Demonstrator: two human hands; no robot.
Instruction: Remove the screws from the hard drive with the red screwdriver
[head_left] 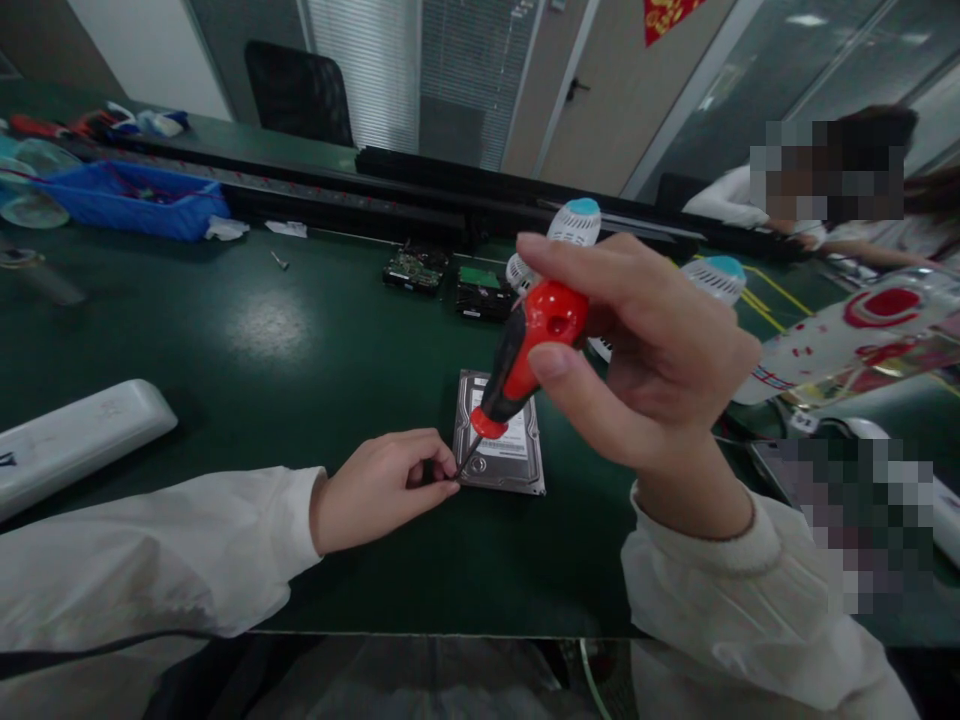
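A silver hard drive (pixel 517 470) with a white label lies flat on the green table. My right hand (pixel 652 340) grips the red and black handle of a screwdriver (pixel 517 350) and holds it tilted over the drive. The screwdriver's thin shaft runs down to the drive's near left corner. At that corner my left hand (pixel 390 485) has thumb and forefinger pinched together beside the screwdriver tip. Whatever is between those fingertips is hidden or too small to make out.
Two more hard drives with green circuit boards (pixel 416 268) lie beyond. A blue bin (pixel 135 205) stands at back left, a long white case (pixel 82 440) on the left. White and blue canisters (pixel 716 278) and a printed bottle (pixel 862 330) stand right. Another person (pixel 735 195) sits far right.
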